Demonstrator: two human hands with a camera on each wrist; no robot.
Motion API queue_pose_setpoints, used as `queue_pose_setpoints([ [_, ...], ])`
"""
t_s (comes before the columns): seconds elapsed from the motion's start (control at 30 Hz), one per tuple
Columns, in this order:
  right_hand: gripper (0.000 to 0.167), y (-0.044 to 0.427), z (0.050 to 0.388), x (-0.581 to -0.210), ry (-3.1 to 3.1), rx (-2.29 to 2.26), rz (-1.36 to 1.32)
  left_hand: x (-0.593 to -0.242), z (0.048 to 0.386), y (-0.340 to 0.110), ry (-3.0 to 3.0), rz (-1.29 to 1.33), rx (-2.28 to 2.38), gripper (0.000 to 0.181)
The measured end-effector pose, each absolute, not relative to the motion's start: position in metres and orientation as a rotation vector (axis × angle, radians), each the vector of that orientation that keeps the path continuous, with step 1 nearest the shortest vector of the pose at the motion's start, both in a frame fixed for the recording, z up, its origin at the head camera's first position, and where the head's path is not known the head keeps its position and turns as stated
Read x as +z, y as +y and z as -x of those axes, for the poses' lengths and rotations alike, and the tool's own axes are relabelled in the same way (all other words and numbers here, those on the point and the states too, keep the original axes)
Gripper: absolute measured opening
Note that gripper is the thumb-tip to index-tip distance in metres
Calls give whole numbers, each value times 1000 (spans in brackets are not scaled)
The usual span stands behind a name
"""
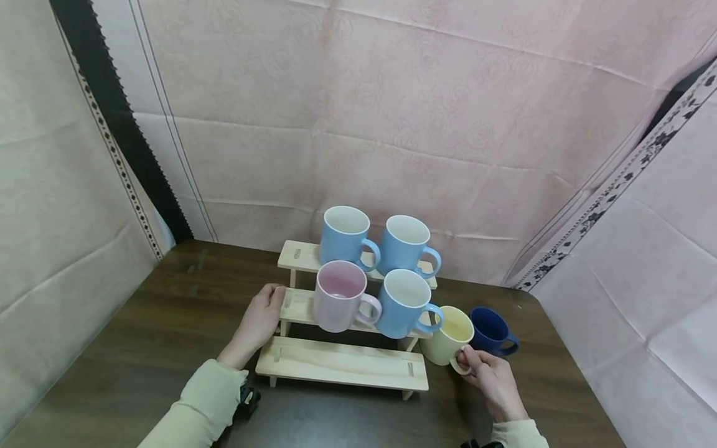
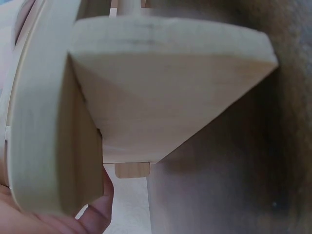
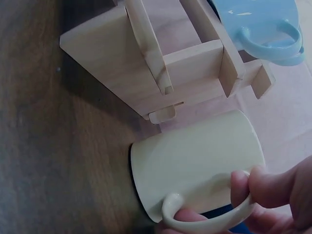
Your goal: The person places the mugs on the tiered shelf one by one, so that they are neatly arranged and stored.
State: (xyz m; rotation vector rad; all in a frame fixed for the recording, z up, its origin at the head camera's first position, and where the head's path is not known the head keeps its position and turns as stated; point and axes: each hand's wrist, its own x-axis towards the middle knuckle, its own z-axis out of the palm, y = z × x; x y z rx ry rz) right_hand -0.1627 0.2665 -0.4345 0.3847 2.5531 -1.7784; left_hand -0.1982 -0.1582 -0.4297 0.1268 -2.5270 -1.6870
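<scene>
I have the right hand (image 1: 490, 376) pinching the handle (image 3: 209, 225) of a pale yellow, straight-sided glazed mug (image 1: 441, 348), with a finger showing inside the loop. The mug's body sits just left of those fingertips, by the right end of a three-tiered rack of pale wood (image 3: 102, 58); whether its base touches the dark brown wood-grain table (image 1: 140, 348) I cannot tell. Just beyond the same fingers stands a navy-blue round glazed mug (image 1: 487, 328). The left hand (image 1: 257, 323) grips the left end of the middle tier (image 1: 297, 303) — fingers curled about the board.

Between the hands I count four mugs racked: a glossy lilac mug with a pink interior (image 1: 336, 308) just right of the left fingers, a light-blue glazed mug (image 1: 400, 311) beside it, and two matching light-blue mugs (image 1: 340, 242) on the top tier (image 1: 299, 254), beyond those fingers. I judge the work more than half done — the yellow and navy mugs remain off the rack, and the lowest tier (image 1: 342, 364), in front of the left fingers, carries none.
</scene>
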Motion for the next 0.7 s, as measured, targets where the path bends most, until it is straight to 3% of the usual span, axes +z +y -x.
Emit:
queue_pose_setpoints([
  [0.7, 49, 274, 136, -424, 2541, -1840, -454, -429, 199, -158, -2520, -125, -1697, 44],
])
